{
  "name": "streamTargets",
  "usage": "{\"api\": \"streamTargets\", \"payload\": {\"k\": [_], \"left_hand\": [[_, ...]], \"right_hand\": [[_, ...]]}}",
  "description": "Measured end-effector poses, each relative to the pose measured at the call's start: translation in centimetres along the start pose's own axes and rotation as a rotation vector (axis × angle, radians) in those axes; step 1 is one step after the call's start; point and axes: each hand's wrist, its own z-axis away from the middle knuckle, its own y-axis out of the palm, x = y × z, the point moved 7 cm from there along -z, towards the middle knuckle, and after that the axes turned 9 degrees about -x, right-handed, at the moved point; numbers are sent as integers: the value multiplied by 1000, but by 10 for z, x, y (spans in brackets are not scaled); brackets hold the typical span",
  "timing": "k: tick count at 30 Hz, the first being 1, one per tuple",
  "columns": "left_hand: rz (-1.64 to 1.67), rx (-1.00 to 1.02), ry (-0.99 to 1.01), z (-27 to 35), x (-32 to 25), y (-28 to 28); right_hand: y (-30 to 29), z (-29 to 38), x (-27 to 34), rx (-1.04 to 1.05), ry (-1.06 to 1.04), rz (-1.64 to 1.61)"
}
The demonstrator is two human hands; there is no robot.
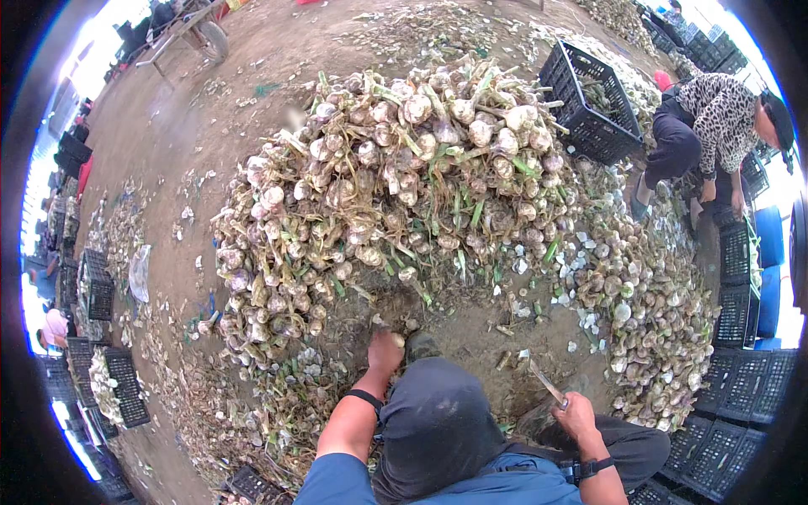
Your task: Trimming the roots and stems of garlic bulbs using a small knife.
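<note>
A big heap of garlic bulbs with dry stalks (379,170) lies on the dirt floor before me. Near its lower edge, my left hand (385,351) is closed around a pale garlic bulb (398,340), mostly covered by the fingers, beside my raised knee. My right hand (576,413) grips the handle of a knife (546,382), its blade pointing up and to the left over bare dirt. One loose bulb with a cut-looking stalk (408,274) lies between the heap and my knee. A second pile of garlic bulbs (656,315) spreads to the right of my right hand.
A black plastic crate (590,104) stands tilted against the heap's upper right. A co-worker (713,132) bends over at the right, near stacked black crates (735,315). More crates (126,386) stand at the left. A wheeled cart (205,38) is at the upper left. Garlic skins litter the floor.
</note>
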Motion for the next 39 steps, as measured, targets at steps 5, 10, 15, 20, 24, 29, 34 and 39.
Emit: {"api": "streamTargets", "payload": {"k": [5, 10, 15, 20, 24, 29, 34, 39], "left_hand": [[620, 30, -366, 3, 19, -39], [1470, -34, -280, 17, -6, -103], [1425, 127, 39, 35, -57, -205], [1233, 74, 301, 71, -125, -315], [997, 249, 547, 125, -192, -355], [743, 361, 700, 183, -248, -321], [968, 491, 654, 216, -268, -249], [1089, 508, 619, 229, -275, -212]], "right_hand": [[1, -5, 6, -37, -18, -19], [-9, -3, 22, -98, -68, -119], [-40, 1, 52, -179, -142, -181], [-95, 19, 109, -259, -309, -537], [-140, 45, 154, -284, -462, -737], [-175, 84, 184, -397, -631, -830], [-176, 107, 178, -490, -736, -766], [-160, 110, 157, -510, -656, -591]]}}
